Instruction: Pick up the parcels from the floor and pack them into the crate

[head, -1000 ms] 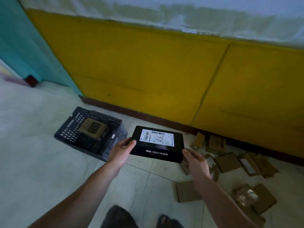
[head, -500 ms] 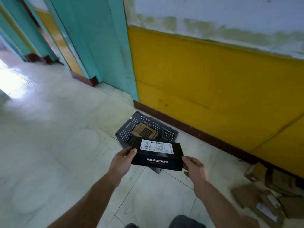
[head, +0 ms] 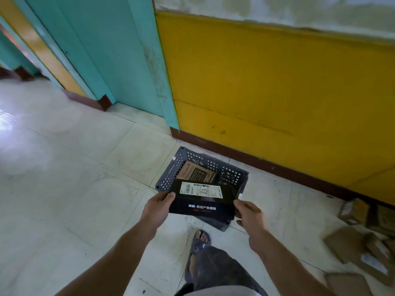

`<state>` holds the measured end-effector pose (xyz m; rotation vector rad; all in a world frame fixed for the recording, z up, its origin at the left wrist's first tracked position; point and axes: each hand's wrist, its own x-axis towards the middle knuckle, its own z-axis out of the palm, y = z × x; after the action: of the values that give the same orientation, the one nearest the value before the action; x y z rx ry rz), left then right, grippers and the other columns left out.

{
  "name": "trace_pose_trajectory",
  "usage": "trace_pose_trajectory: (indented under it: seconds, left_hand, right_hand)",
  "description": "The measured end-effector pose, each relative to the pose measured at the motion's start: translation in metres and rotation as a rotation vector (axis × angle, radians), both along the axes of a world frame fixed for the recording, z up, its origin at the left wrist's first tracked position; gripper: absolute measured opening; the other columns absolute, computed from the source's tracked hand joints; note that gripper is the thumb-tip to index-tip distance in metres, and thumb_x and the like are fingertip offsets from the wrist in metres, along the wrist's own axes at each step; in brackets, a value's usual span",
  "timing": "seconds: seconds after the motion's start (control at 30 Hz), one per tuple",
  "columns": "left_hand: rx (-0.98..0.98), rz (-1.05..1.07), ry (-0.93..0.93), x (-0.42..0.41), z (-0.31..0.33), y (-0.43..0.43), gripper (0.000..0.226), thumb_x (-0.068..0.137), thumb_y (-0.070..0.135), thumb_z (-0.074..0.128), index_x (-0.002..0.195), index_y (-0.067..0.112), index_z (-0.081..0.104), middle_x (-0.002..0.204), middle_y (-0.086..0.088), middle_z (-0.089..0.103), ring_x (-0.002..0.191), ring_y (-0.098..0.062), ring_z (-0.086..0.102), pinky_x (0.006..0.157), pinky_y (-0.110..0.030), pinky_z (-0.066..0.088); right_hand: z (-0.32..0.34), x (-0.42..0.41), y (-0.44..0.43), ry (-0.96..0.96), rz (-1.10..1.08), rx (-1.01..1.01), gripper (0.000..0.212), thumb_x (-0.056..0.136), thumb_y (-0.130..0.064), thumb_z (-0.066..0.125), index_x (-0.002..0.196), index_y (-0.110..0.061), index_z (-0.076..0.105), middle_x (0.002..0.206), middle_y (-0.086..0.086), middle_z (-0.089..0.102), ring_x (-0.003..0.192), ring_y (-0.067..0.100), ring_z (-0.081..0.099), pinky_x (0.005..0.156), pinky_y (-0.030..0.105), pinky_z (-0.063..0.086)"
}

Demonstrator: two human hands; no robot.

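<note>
I hold a flat black box (head: 202, 207) with a white shipping label between both hands, over the near half of the grey perforated crate (head: 171, 170). My left hand (head: 159, 207) grips its left end and my right hand (head: 249, 212) grips its right end. Inside the crate lies a brown cardboard parcel (head: 197, 173), partly hidden by the black box. More brown parcels (head: 350, 244) lie scattered on the floor at the right edge.
The crate stands on pale floor tiles close to a yellow wall (head: 277, 82) with a dark skirting. A teal door frame (head: 119, 52) rises at the left. My foot in a sandal (head: 199, 240) stands just in front of the crate.
I have stepped left toward the crate, carrying the black box from beside it to over its near half. The scattered parcels have slid to the right edge of view.
</note>
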<state>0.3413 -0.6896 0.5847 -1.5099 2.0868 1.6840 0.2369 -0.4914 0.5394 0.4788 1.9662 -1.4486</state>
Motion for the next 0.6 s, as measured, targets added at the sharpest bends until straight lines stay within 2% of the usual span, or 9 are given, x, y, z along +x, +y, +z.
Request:
trace_pose_trajectory:
  seconds: [0.13, 0.23, 0.33, 0.4, 0.47, 0.6]
  left_hand:
    - [0.01, -0.016, -0.084, -0.029, -0.01, -0.054, 0.033, 0.1, 0.033, 0.043, 0.124, 0.018, 0.06, 0.1, -0.001, 0.062, 0.097, -0.017, 0.053, 0.081, -0.03, 0.036]
    - [0.017, -0.048, -0.145, -0.047, -0.02, -0.09, 0.036, 0.1, 0.034, 0.042, 0.126, 0.017, 0.06, 0.099, -0.001, 0.063, 0.088, -0.013, 0.055, 0.073, -0.026, 0.038]
    - [0.01, -0.114, -0.183, -0.064, -0.034, -0.12, 0.032, 0.1, 0.031, 0.042, 0.12, 0.017, 0.062, 0.092, 0.001, 0.063, 0.08, -0.009, 0.055, 0.062, -0.023, 0.04]
    - [0.041, -0.141, -0.216, -0.077, -0.05, -0.14, 0.027, 0.099, 0.03, 0.043, 0.112, 0.018, 0.064, 0.089, 0.001, 0.065, 0.084, -0.014, 0.059, 0.07, -0.028, 0.049]
    - [0.082, -0.168, -0.262, -0.091, -0.07, -0.16, 0.024, 0.098, 0.03, 0.045, 0.105, 0.018, 0.065, 0.09, -0.004, 0.067, 0.09, -0.021, 0.063, 0.084, -0.04, 0.054]
    - [0.087, -0.318, -0.324, -0.119, -0.122, -0.202, 0.021, 0.097, 0.026, 0.045, 0.086, 0.019, 0.061, 0.09, -0.009, 0.065, 0.088, -0.024, 0.063, 0.084, -0.042, 0.052]
  right_hand:
    - [-0.012, -0.024, -0.052, -0.091, 0.02, 0.037, 0.011, 0.091, -0.036, 0.061, 0.088, -0.026, 0.066, 0.101, 0.008, 0.066, 0.095, 0.025, 0.061, 0.087, 0.042, 0.054]
    - [-0.013, -0.037, -0.082, -0.129, 0.021, 0.056, 0.012, 0.093, -0.034, 0.058, 0.089, -0.024, 0.064, 0.1, 0.005, 0.063, 0.093, 0.022, 0.058, 0.075, 0.034, 0.051]
    - [-0.02, -0.047, -0.11, -0.148, -0.012, 0.079, 0.012, 0.094, -0.031, 0.058, 0.091, -0.021, 0.063, 0.096, 0.003, 0.059, 0.084, 0.016, 0.054, 0.063, 0.025, 0.045]
    - [-0.033, -0.051, -0.13, -0.184, -0.058, 0.1, 0.009, 0.093, -0.029, 0.059, 0.088, -0.022, 0.062, 0.099, 0.005, 0.06, 0.087, 0.018, 0.056, 0.069, 0.029, 0.051]
    - [-0.053, -0.053, -0.148, -0.221, -0.104, 0.121, 0.009, 0.092, -0.027, 0.06, 0.084, -0.024, 0.061, 0.104, 0.008, 0.063, 0.096, 0.025, 0.06, 0.083, 0.038, 0.055]
    - [-0.096, -0.055, -0.184, -0.267, -0.183, 0.203, 0.011, 0.091, -0.024, 0.06, 0.081, -0.025, 0.062, 0.104, 0.008, 0.068, 0.099, 0.026, 0.064, 0.084, 0.04, 0.054]
